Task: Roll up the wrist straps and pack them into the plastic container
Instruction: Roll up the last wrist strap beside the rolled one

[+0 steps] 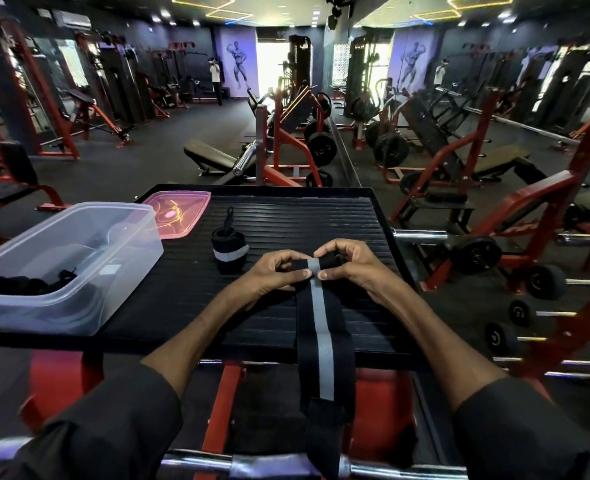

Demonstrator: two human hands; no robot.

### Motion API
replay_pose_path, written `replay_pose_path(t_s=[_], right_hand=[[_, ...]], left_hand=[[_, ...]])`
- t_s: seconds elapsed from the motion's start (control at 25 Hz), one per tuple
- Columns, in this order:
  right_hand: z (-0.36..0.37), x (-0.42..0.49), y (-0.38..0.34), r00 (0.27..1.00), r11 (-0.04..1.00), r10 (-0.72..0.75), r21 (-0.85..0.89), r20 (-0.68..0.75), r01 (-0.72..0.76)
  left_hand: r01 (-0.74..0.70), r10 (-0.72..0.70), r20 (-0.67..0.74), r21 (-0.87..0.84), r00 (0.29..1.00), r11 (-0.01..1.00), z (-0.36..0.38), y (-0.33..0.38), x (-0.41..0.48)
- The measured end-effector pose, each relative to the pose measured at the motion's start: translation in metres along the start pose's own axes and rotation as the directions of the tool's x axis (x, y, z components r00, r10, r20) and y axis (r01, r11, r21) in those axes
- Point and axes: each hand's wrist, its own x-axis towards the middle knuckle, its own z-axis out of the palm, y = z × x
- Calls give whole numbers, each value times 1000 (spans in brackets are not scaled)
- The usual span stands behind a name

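Observation:
A black wrist strap with a grey stripe (323,334) lies along the black ribbed platform (321,216) and hangs over its near edge. Its far end is curled into a small roll, pinched from both sides by my left hand (279,271) and my right hand (350,265). Just left of my hands a rolled-up wrist strap (229,252) stands upright on the platform, its loop sticking up. The clear plastic container (79,265) sits at the platform's left edge, open, with dark straps (27,284) inside at its near left.
A pink translucent lid (179,213) lies flat at the platform's far left corner. Red machine frames, barbells and weight plates (477,254) surround the platform. A steel bar (286,465) runs across below me.

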Motion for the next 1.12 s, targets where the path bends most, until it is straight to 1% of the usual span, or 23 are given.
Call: replay_pose_path(t_s=[0.04,0.08,0.12,0.16,0.2,0.24,0.28,0.32,0.36,0.4,0.44,0.56,0.64,0.68,0.76,0.92,1.04,1.12], right_hand=[[-1,0,-4,998,997,53,60,26,-55],[-2,0,-8,991,975,119,181,60,-128],[-3,0,-12,981,935,169,299,92,-189],[-3,0,-13,974,905,203,360,103,-227],[-4,0,-12,969,911,224,331,99,-245],[-5,-1,-10,965,942,242,214,98,-258],[-6,-2,-6,960,963,255,60,115,-263],[-6,-4,-2,952,963,268,-72,150,-259],[-7,-6,3,946,958,268,-151,180,-242],[-8,-7,4,951,962,243,-176,189,-211],[-9,-7,3,964,973,198,-159,177,-170],[-11,0,-4,996,999,45,-2,73,-45],[-14,9,-7,999,999,-29,25,32,28],[-16,13,-7,999,999,-47,18,25,46],[-18,18,-4,997,997,-79,5,6,79],[-22,29,11,987,987,-160,-26,-27,159],[-25,36,23,988,986,-147,-88,-44,143],[-25,40,28,988,978,-148,-153,-51,138]], left_hand=[[-15,15,-21,8,1000,1000,1,1,-1],[-28,28,-37,13,999,1000,1,1,-1],[-44,45,-47,21,998,999,2,2,-1],[-66,68,-53,33,996,997,2,2,-1],[-94,97,-57,47,994,994,3,2,-2],[-125,129,-63,67,990,990,2,1,-3],[-154,161,-69,96,984,983,1,-1,-4],[-177,187,-75,127,979,976,-1,-3,-5],[-189,202,-77,150,976,970,-2,-4,-6],[-196,210,-80,162,974,967,-3,-5,-6],[-206,222,-83,162,972,965,-4,-5,-5],[-255,268,-127,113,955,960,-2,4,5],[-219,219,-131,14,967,976,-3,8,13],[-171,168,-104,-22,980,985,-3,9,17],[-86,85,-41,-24,996,996,-6,4,25],[-59,61,-56,37,997,998,-11,-2,39],[2,-2,2,58,1000,998,-13,-5,45],[15,-15,-5,67,1000,998,-13,-8,49]])
